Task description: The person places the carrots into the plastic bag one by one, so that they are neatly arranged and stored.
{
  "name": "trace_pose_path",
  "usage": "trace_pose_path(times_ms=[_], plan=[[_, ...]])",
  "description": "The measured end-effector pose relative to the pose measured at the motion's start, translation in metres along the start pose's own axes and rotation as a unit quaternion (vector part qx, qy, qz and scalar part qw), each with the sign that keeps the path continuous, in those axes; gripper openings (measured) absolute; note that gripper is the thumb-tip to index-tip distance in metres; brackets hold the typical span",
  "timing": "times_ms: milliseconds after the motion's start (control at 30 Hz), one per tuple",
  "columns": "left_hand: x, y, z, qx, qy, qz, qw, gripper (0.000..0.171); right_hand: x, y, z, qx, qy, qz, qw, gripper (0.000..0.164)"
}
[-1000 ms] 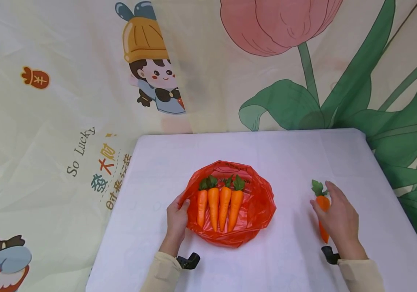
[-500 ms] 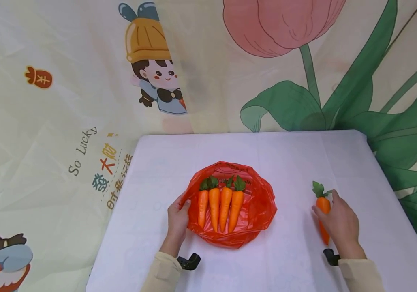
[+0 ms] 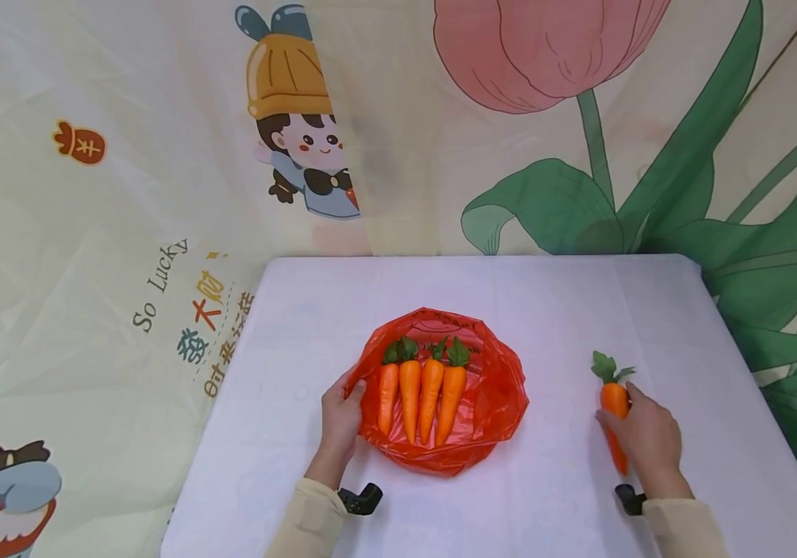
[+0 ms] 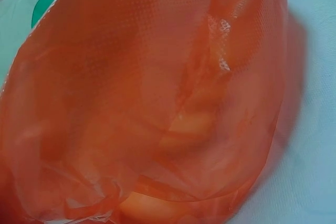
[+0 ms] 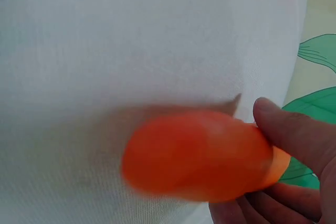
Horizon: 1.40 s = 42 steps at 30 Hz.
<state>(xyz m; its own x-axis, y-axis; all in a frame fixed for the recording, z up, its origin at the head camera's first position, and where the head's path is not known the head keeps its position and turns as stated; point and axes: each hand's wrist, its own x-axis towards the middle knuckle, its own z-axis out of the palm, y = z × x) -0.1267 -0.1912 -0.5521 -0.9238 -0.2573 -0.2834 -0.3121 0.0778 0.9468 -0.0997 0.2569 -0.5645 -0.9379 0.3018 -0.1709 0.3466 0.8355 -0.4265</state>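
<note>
Several orange carrots with green tops lie side by side inside a red plastic bag, whose mouth is spread wide. At the bag's left edge my left hand grips the rim, thumb on the inner side. The left wrist view is filled by the bag's thin red wall. Off to the right, my right hand holds a single carrot between thumb and fingers. Its leaves point away from me. In the right wrist view the thumb lies over this carrot, with fingers beneath it.
Everything stands on a white-covered table. Behind it hangs a printed cloth with a large tulip and a cartoon figure. A black wrist mount sits by the left wrist, another by the right.
My right hand has closed its thumb and fingers on the single carrot, which has shifted slightly toward me. The left hand and the bag have stayed in place.
</note>
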Motion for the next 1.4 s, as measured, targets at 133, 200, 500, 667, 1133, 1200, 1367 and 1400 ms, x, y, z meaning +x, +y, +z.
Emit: trace_pose_path(times_ms=[133,200,500,667,1133,1200,1367,1400], plan=[[0.0,0.001,0.0,0.0,-0.001,0.0,1.0,0.043,-0.002,0.001,0.003,0.017,0.006,-0.014,1.0,0.073],[0.0,0.001,0.0,-0.001,-0.001,0.0,1.0,0.043,-0.003,0.0,0.002,0.038,-0.005,-0.016,0.999,0.073],[-0.001,0.001,0.0,-0.001,0.008,-0.004,1.0,0.042,-0.003,-0.019,-0.017,0.183,-0.138,0.0,0.973,0.078],[-0.001,0.0,0.0,-0.003,0.01,-0.006,0.9999,0.042,-0.011,-0.037,-0.027,0.23,-0.183,-0.046,0.955,0.07],[0.0,-0.001,0.0,-0.014,0.011,0.018,0.9997,0.041,-0.03,-0.093,-0.026,0.402,-0.335,-0.179,0.833,0.066],[0.0,-0.001,0.0,-0.012,0.011,0.015,0.9997,0.041,-0.031,-0.104,-0.022,0.413,-0.337,-0.169,0.829,0.07],[-0.001,-0.001,0.0,-0.009,0.008,0.009,0.9999,0.041,-0.033,-0.13,-0.011,0.433,-0.332,-0.153,0.824,0.074],[-0.001,-0.001,0.0,-0.009,0.008,0.01,0.9999,0.041,-0.033,-0.135,-0.009,0.438,-0.33,-0.153,0.822,0.073]])
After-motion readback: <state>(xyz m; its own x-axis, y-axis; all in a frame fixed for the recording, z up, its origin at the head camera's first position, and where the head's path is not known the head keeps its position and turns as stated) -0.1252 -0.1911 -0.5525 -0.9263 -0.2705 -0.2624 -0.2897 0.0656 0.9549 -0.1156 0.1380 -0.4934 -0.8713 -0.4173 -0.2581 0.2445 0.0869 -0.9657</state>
